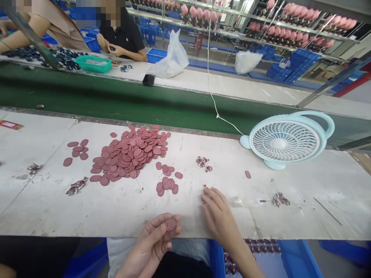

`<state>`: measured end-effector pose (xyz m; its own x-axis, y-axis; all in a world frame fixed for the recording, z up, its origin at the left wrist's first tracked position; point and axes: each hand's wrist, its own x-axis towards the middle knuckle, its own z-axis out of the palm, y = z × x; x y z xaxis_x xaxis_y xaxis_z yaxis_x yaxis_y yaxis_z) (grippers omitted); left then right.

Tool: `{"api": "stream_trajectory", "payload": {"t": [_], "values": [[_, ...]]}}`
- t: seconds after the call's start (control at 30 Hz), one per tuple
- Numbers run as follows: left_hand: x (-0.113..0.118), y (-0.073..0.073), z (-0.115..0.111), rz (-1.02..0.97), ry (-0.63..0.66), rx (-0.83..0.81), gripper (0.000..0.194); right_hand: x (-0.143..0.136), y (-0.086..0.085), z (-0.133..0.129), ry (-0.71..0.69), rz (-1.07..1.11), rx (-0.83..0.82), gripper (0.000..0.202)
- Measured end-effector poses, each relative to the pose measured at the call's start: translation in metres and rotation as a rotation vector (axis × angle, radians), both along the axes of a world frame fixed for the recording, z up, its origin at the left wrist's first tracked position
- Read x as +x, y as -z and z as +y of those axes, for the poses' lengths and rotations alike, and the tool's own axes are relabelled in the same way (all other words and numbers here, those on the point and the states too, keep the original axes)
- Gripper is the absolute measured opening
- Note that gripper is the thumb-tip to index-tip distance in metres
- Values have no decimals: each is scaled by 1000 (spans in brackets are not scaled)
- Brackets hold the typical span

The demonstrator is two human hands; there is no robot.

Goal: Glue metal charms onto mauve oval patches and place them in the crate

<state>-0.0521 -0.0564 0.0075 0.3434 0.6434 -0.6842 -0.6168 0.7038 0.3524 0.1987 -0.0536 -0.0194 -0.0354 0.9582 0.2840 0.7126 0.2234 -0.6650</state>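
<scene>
My left hand point(152, 243) is closed around the edge of one dark pink oval disc point(171, 224) with small holes, just over the table's front edge. To its right, my right hand point(220, 216) lies low on the table, its fingertips together at a small brown-and-white piece point(205, 187), partly hidden by them. Beyond that hand is a little cluster of similar brown-and-white pieces point(202, 162). Several more discs point(166, 184) lie loose between the hands and a big heap of the same discs point(130, 154).
A light blue fan point(281, 141) stands at the right, its white cord running upward. A clear bottle with a thin tip point(246, 201) and a thin rod point(327, 211) lie nearby. Below the table edge is a blue crate point(301, 258). Two people sit across the green belt point(116, 98).
</scene>
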Motion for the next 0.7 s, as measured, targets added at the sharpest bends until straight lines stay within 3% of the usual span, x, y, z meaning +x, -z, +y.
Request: {"api": "stream_trajectory", "payload": {"t": [0.1,0.13,0.17,0.3,0.4,0.5,0.63,0.7], "values": [[3,1,0,4,10,3,28,14,-7,-24,309,802,-70,20],[5,2,-1,0,14,3,28,21,-9,-28,364,1063,-111,25],[6,3,-1,-9,21,4,27,28,-9,-30,359,1317,-158,32],[15,7,-2,-87,75,40,24,53,-5,-18,75,2124,-267,55],[20,7,-2,-160,98,93,25,53,-8,-4,82,2182,-232,49],[22,7,-2,-211,80,129,24,34,-22,-3,146,2139,-251,46],[26,10,-5,-235,66,119,23,-5,-44,-19,263,1747,-346,41],[30,11,-7,-238,65,100,22,-25,-48,-28,232,1501,-336,43]]}}
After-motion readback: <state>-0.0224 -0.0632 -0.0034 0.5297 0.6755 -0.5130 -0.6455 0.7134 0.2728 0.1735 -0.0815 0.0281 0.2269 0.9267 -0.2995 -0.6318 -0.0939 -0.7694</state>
